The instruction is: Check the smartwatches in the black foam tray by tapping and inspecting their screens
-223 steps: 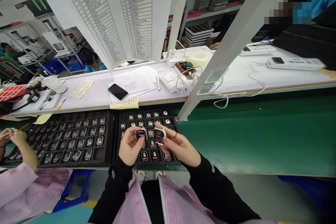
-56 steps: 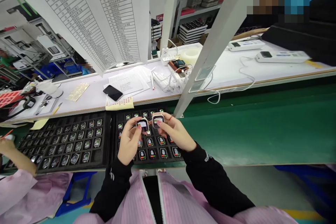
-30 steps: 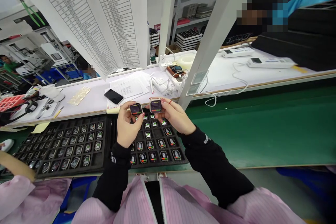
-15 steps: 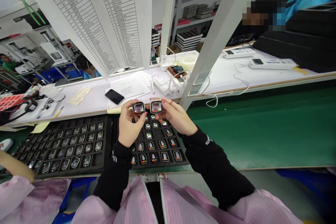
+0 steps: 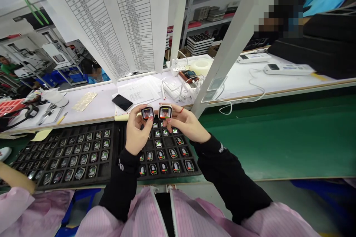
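My left hand (image 5: 137, 132) grips a small square smartwatch body (image 5: 147, 112) with a lit screen, held up facing me. My right hand (image 5: 185, 124) grips a second watch body (image 5: 165, 112), side by side with the first. Both hands hover over the far end of a black compartment tray (image 5: 194, 161) holding several more watch bodies with lit screens. A second black tray (image 5: 111, 172) of watch bodies lies directly to its left.
Both trays rest on a green conveyor belt (image 5: 272, 137). Behind runs a white bench with a black phone (image 5: 122, 102), papers, cables and a power strip (image 5: 289, 69). A slanted white post (image 5: 222, 57) rises just right of my hands. A co-worker's arm (image 5: 13, 177) is at the left.
Over the last seconds I raised both watches from low over the tray to its far edge. Their screens changed from colour bars to a camera picture.
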The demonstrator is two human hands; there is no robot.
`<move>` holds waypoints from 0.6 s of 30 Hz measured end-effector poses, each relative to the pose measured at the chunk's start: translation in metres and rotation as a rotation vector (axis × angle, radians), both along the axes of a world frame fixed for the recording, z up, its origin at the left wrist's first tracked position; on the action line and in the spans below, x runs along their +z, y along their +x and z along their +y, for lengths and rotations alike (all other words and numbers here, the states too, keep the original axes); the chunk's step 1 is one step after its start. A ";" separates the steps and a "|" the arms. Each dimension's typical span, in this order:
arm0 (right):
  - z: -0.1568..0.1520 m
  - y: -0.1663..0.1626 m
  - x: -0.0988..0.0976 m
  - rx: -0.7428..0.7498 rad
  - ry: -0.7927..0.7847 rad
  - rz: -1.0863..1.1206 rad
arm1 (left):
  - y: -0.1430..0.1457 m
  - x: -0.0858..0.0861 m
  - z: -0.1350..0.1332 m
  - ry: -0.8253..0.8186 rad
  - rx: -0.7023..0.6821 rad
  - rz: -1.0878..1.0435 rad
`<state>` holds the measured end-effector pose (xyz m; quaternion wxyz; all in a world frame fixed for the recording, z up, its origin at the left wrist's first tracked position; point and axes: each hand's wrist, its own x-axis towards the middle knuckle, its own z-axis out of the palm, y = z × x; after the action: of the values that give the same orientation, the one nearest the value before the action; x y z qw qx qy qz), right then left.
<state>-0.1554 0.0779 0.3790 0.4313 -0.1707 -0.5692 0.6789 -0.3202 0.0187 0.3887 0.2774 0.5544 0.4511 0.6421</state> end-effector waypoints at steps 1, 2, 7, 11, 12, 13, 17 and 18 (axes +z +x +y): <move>0.000 -0.001 0.000 -0.007 -0.007 0.000 | 0.000 0.000 0.000 -0.002 -0.008 -0.005; 0.000 -0.001 0.001 -0.020 -0.017 -0.003 | 0.000 -0.001 0.000 -0.004 -0.019 -0.011; -0.001 -0.004 0.002 -0.105 -0.069 -0.038 | 0.001 0.000 0.001 -0.019 -0.060 -0.057; -0.001 -0.004 0.001 -0.075 -0.069 -0.040 | 0.002 -0.001 0.002 -0.030 -0.075 -0.066; -0.001 -0.004 0.000 -0.057 -0.063 -0.033 | 0.002 -0.001 0.002 -0.028 -0.075 -0.063; 0.000 -0.004 -0.001 -0.041 -0.056 -0.025 | 0.002 -0.002 0.003 -0.025 -0.074 -0.059; 0.001 -0.004 -0.007 -0.025 -0.039 -0.017 | 0.001 -0.004 0.003 -0.030 -0.074 -0.059; 0.001 -0.004 -0.008 -0.029 -0.037 -0.019 | 0.001 -0.004 0.003 -0.036 -0.073 -0.062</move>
<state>-0.1592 0.0791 0.3710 0.4323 -0.1933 -0.5581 0.6814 -0.3191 0.0220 0.3842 0.3245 0.5454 0.4332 0.6400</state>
